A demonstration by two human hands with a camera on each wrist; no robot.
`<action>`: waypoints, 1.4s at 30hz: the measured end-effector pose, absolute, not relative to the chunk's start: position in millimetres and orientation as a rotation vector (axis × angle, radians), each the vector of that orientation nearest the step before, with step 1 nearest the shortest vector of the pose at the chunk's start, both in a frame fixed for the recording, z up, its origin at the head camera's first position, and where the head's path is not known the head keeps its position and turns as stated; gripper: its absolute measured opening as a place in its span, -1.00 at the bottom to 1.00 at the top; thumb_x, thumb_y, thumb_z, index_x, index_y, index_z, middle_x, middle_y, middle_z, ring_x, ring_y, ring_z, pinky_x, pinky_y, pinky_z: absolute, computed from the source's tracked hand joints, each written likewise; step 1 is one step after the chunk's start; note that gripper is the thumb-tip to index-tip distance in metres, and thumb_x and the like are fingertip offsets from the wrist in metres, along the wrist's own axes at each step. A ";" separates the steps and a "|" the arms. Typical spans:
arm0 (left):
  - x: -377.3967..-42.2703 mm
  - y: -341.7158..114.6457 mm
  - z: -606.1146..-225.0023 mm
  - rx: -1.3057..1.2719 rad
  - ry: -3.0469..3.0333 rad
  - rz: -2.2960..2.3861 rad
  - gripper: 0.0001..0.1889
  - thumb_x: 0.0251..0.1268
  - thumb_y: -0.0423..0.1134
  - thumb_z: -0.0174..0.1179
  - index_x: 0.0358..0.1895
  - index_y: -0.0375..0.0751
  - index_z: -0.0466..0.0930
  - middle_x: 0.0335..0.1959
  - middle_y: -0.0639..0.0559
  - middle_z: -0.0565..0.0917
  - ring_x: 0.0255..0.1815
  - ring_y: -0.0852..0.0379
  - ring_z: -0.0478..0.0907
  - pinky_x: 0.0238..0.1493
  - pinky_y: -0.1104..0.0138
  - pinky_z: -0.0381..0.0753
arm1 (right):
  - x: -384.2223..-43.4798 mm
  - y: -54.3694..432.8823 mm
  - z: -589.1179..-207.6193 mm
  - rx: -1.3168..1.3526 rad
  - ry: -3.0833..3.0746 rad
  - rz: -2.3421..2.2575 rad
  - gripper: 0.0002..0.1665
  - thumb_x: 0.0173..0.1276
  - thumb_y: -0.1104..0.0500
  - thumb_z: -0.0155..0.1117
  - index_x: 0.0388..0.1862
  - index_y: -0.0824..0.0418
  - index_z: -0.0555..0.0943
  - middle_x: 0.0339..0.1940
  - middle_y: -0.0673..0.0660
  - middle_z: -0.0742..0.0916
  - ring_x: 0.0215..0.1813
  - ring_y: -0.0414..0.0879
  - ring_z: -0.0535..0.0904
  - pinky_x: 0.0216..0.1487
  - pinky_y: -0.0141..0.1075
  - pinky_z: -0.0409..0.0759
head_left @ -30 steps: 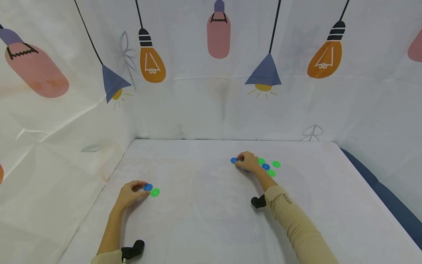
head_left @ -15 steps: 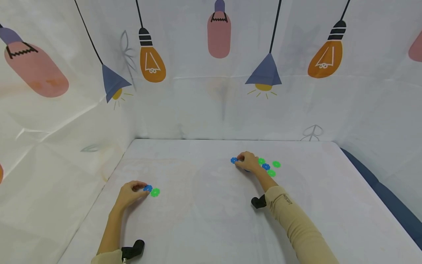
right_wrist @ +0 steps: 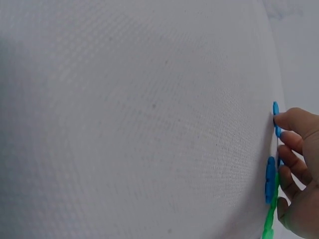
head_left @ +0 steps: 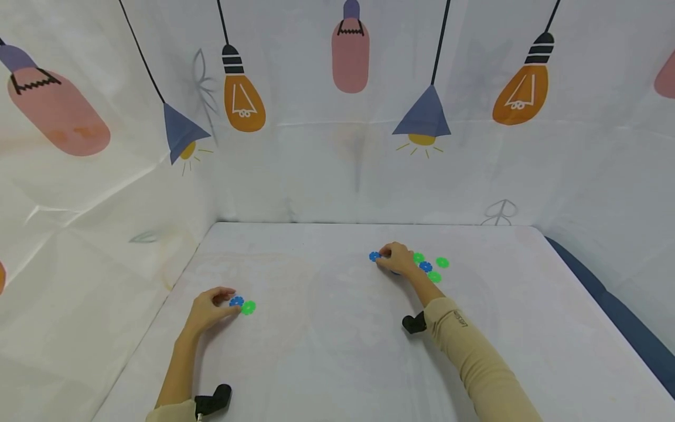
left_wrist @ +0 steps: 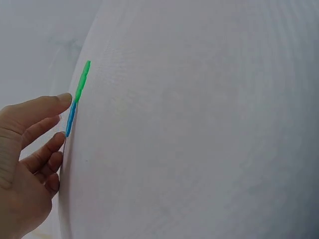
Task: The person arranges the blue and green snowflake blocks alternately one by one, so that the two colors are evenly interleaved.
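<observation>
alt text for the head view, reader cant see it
A person's left hand is at a blue disc touching a green disc on a white table, while the right hand pinches another blue disc near more blue and green discs. Behind is a lamp-printed backdrop.

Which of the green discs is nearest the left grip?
The lone green disc, beside the blue disc at the left grip; the other three visible green discs are across the table, near the right grip.

Wht tbl (head_left: 316, 357), lamp-print wht sheet (head_left: 316, 170) bhd.
</observation>
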State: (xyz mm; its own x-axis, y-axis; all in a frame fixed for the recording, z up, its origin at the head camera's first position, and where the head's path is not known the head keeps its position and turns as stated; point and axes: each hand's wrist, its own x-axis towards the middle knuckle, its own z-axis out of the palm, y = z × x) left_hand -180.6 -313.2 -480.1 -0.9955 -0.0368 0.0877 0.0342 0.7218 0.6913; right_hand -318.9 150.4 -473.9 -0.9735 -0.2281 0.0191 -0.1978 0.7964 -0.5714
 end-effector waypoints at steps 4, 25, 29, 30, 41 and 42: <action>-180.5 -308.7 -476.8 -0.003 -2.838 -1.164 -0.54 -0.06 -0.19 0.43 -0.06 -0.35 0.63 -0.17 -0.20 0.62 -0.12 -0.07 0.47 -0.12 0.15 0.43 | -318.5 150.3 -473.0 -0.340 2.931 -0.914 -0.63 0.20 0.10 0.30 -0.11 0.33 0.63 -0.13 0.23 0.67 0.00 0.13 0.51 0.11 0.19 0.23; -189.7 -299.2 -470.5 -0.116 -2.922 -1.235 -0.77 -0.04 -0.30 0.42 -0.28 -0.35 0.72 -0.05 -0.33 0.49 0.04 -0.27 0.40 0.13 -0.12 0.34 | -323.6 151.8 -480.0 -0.377 2.947 -0.959 -0.61 0.15 0.01 0.34 -0.17 0.27 0.65 -0.20 0.18 0.67 -0.08 0.09 0.53 0.03 0.18 0.26; -189.1 -299.7 -469.2 -0.124 -2.933 -1.227 -0.71 -0.05 -0.25 0.43 -0.24 -0.35 0.71 -0.04 -0.34 0.49 0.04 -0.29 0.40 0.12 -0.13 0.34 | -321.7 150.7 -478.1 -0.341 2.926 -0.979 -0.63 0.17 0.10 0.31 -0.13 0.33 0.64 -0.16 0.23 0.66 -0.02 0.15 0.51 0.11 0.23 0.20; -188.3 -299.5 -468.3 -0.114 -2.941 -1.222 -0.67 -0.07 -0.23 0.45 -0.22 -0.35 0.71 -0.03 -0.34 0.49 0.05 -0.31 0.40 0.12 -0.14 0.34 | -320.5 150.2 -477.2 -0.339 2.928 -0.975 -0.64 0.17 0.11 0.30 -0.12 0.34 0.63 -0.15 0.24 0.66 -0.01 0.15 0.51 0.12 0.24 0.20; -183.7 -300.8 -470.0 -0.159 -2.932 -1.175 -0.63 -0.20 -0.22 0.52 -0.26 -0.34 0.72 -0.06 -0.33 0.47 0.01 -0.24 0.37 0.06 -0.11 0.33 | -314.9 148.7 -473.3 -0.318 2.939 -0.941 -0.61 0.21 0.10 0.28 -0.07 0.34 0.61 -0.09 0.24 0.65 0.04 0.14 0.50 0.14 0.19 0.21; -183.8 -301.1 -471.0 -0.173 -2.925 -1.167 -0.64 -0.20 -0.22 0.52 -0.27 -0.35 0.72 -0.08 -0.33 0.48 -0.01 -0.24 0.38 0.04 -0.11 0.35 | -314.9 148.7 -473.2 -0.319 2.938 -0.945 -0.61 0.21 0.10 0.28 -0.08 0.34 0.62 -0.09 0.25 0.65 0.04 0.14 0.50 0.14 0.20 0.20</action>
